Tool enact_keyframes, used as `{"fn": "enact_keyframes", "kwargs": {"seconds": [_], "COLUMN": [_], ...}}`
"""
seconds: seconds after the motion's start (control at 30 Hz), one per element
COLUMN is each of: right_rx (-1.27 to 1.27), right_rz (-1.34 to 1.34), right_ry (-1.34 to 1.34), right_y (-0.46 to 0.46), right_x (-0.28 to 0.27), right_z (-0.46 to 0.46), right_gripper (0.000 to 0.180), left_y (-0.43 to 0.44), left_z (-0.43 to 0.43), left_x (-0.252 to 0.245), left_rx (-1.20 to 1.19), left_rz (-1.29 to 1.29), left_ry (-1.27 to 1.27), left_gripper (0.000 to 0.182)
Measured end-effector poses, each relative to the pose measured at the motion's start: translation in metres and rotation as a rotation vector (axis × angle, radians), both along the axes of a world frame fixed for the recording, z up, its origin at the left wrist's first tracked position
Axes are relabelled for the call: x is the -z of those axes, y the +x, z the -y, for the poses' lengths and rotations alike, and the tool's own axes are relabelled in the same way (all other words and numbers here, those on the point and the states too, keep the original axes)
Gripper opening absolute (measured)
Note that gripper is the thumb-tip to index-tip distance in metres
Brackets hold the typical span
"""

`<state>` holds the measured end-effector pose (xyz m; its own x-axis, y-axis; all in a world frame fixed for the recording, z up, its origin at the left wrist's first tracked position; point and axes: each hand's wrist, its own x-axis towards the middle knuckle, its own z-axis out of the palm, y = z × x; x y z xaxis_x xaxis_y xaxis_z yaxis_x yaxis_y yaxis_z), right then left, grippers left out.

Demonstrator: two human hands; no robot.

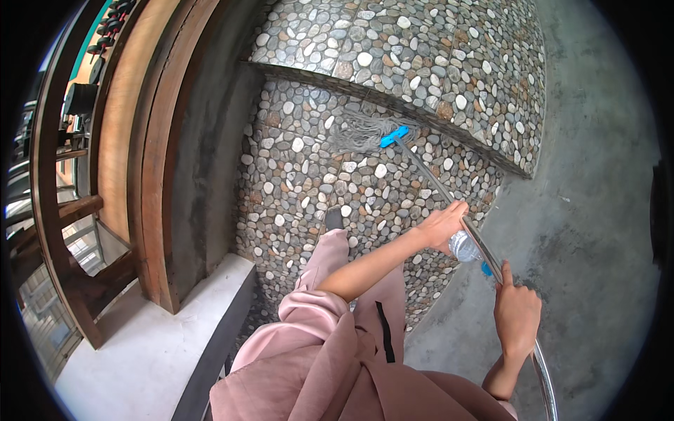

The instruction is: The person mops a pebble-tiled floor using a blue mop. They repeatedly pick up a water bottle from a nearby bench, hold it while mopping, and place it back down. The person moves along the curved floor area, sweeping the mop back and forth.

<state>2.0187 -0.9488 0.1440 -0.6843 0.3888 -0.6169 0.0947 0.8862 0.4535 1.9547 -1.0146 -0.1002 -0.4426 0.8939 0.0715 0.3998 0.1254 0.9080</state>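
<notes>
A string mop's grey strands (363,131) lie spread on the pebble-patterned floor (295,173), close below a step edge. Its blue clamp (394,137) joins a shiny metal handle (429,176) that slants down to the right. My left hand (446,226) grips this handle around its middle. Lower down, my right hand (518,310) is wrapped around the same handle, index finger stretched along it. Directly beneath the left hand is a clear plastic bottle (464,247) with a blue cap (486,269); whether the left fingers also hold it, I cannot tell.
A pebble-surfaced step (400,47) rises ahead, its edge (368,94) running diagonally. Smooth grey concrete (584,210) borders the right. Left are a wooden frame (158,184), a white ledge (158,337) and dumbbells (108,31) beyond. One dark-shod foot (334,218) shows near the middle.
</notes>
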Motion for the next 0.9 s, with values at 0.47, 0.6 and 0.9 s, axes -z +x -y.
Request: {"fn": "enact_keyframes", "kwargs": {"seconds": [0.47, 0.6, 0.9], "right_rx": [-0.090, -0.083, 0.094], "right_rz": [-0.200, -0.261, -0.225], "right_ry": [-0.434, -0.469, -0.403], "right_y": [-0.035, -0.020, 0.097], "right_x": [0.084, 0.138, 0.122], "right_z": [0.084, 0.066, -0.079], "right_gripper": [0.039, 0.045, 0.043], "left_y": [-0.028, -0.039, 0.047], "left_z": [0.149, 0.154, -0.014], "left_x": [0.036, 0.077, 0.078], "left_rx": [-0.358, -0.316, -0.126], "left_rz": [-0.051, -0.282, -0.275], "left_ry": [-0.391, -0.503, -0.285], "left_gripper": [0.051, 0.056, 0.067]}}
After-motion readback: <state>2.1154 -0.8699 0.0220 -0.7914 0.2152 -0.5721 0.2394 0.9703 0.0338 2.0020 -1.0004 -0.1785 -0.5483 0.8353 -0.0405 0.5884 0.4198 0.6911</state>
